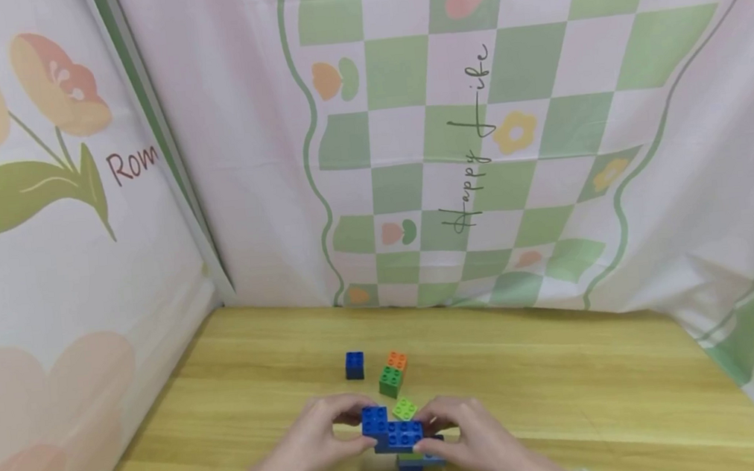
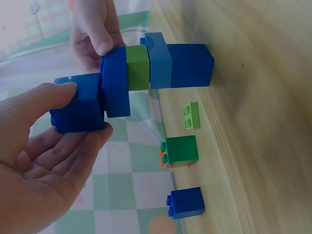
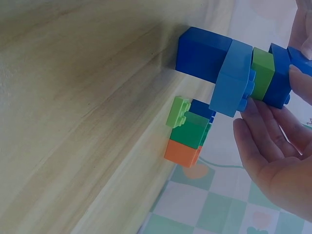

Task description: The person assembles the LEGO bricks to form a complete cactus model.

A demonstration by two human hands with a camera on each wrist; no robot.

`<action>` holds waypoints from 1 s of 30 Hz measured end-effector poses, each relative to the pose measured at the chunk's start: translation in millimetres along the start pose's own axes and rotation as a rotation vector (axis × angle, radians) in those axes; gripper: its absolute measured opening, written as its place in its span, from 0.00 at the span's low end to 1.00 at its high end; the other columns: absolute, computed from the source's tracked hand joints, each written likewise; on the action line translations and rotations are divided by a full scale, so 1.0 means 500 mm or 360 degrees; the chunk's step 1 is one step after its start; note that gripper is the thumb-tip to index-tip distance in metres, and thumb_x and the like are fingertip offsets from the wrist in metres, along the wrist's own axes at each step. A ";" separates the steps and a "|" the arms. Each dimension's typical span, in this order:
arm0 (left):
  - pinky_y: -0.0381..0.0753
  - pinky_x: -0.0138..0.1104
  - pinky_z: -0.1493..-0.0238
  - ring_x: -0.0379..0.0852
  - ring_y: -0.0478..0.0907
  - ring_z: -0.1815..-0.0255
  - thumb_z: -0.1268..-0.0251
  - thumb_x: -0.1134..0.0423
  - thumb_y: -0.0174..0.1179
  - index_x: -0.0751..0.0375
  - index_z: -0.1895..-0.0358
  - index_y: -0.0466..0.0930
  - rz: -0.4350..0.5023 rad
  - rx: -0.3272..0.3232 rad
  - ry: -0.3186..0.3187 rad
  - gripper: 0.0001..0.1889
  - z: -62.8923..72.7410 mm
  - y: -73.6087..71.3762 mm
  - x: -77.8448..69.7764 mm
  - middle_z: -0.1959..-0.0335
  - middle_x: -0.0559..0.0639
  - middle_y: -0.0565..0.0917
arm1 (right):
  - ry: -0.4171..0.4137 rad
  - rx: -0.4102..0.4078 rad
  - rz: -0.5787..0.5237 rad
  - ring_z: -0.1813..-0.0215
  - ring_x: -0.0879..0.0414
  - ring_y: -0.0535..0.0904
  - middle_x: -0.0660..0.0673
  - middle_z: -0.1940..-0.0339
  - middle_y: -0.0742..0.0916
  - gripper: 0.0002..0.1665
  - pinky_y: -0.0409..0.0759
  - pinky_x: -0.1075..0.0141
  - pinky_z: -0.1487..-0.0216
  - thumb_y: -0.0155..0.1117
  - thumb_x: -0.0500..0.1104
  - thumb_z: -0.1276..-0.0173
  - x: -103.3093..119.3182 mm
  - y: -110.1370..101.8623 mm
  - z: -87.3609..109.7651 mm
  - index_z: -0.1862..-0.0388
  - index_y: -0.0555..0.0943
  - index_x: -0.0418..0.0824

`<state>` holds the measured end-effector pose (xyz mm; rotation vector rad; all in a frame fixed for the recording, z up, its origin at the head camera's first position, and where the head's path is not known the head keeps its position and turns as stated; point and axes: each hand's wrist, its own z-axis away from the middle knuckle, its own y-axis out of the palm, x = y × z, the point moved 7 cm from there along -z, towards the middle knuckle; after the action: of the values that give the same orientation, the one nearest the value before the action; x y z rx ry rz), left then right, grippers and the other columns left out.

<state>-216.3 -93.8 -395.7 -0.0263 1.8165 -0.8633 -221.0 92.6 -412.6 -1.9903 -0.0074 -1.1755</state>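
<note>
My left hand [image 1: 320, 433] pinches a dark blue block [image 2: 78, 102] between thumb and fingers. That block sits at the top left end of a stack of building blocks. Beneath it is a flatter dark blue block [image 2: 116, 83], then a light green block [image 2: 138, 68], a lighter blue block [image 3: 233, 78] that juts out to the right, and a dark blue base block [image 3: 202, 53] on the table. On the other side, my right hand [image 1: 468, 433] grips the flatter dark blue block, thumb at its near edge and fingers behind.
Beyond the stack on the wooden table [image 1: 564, 376] lie a small lime green block [image 1: 404, 409], a green block [image 1: 390, 381], an orange block [image 1: 398, 360] right by the green one, and a dark blue block [image 1: 355, 365] to their left. Printed cloth [image 1: 266, 200] hangs behind the table.
</note>
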 end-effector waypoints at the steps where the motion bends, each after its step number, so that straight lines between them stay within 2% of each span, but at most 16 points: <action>1: 0.88 0.36 0.49 0.39 0.85 0.53 0.41 0.63 0.69 0.57 0.47 0.82 -0.0001 -0.0001 0.0002 0.18 0.000 0.000 0.000 0.51 0.51 0.88 | -0.0001 0.0001 -0.0001 0.59 0.65 0.86 0.43 0.58 0.90 0.20 0.89 0.66 0.56 0.67 0.54 0.34 0.000 0.000 0.000 0.54 0.83 0.39; 10: 0.87 0.38 0.49 0.37 0.85 0.53 0.41 0.63 0.69 0.56 0.46 0.82 -0.0010 -0.0026 -0.0008 0.19 0.002 0.001 0.002 0.50 0.51 0.88 | -0.0009 0.0000 -0.0022 0.59 0.64 0.86 0.44 0.59 0.89 0.19 0.88 0.67 0.56 0.67 0.53 0.34 0.000 -0.001 -0.001 0.55 0.83 0.40; 17: 0.87 0.37 0.49 0.40 0.86 0.53 0.42 0.62 0.70 0.57 0.45 0.82 -0.0001 -0.0064 -0.0049 0.20 0.005 -0.007 0.003 0.50 0.53 0.88 | -0.0027 -0.0007 -0.0028 0.59 0.65 0.86 0.45 0.59 0.89 0.17 0.88 0.68 0.56 0.67 0.52 0.33 -0.002 -0.001 -0.001 0.55 0.83 0.41; 22: 0.87 0.32 0.50 0.40 0.86 0.53 0.43 0.64 0.71 0.56 0.46 0.83 -0.0039 -0.0049 0.0000 0.20 0.006 -0.009 0.000 0.50 0.52 0.88 | -0.0039 -0.0009 -0.0029 0.59 0.66 0.86 0.45 0.60 0.89 0.16 0.88 0.67 0.56 0.67 0.52 0.33 0.000 -0.001 -0.001 0.55 0.84 0.41; 30: 0.88 0.34 0.52 0.38 0.86 0.55 0.44 0.64 0.71 0.57 0.46 0.84 -0.0099 -0.0017 0.0031 0.19 0.005 -0.010 -0.004 0.51 0.52 0.89 | -0.0039 0.0004 -0.0030 0.58 0.65 0.86 0.45 0.59 0.89 0.16 0.88 0.68 0.55 0.67 0.51 0.32 0.001 0.000 0.001 0.55 0.83 0.41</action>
<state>-215.0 -98.0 -391.7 -0.0820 1.8466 -0.9003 -220.1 92.6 -412.3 -2.0065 -0.0401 -1.1625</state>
